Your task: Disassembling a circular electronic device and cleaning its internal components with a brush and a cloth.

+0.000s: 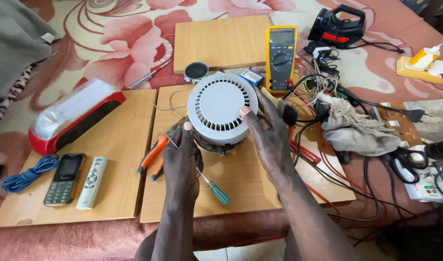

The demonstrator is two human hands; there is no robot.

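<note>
hands (221, 145) clasp grey vented housing (222, 108) | underside hidden | screwdriver (202, 176) half-covered

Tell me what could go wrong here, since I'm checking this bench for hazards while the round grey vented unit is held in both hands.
1. The green-handled screwdriver lies under the left hand, beside the grey vented unit; a shift could knock it off the wooden board.
2. Thin loose wires run from the unit; turning it might strain them.
3. The right hand sits close to tangled red and black leads, which could snag.
</note>
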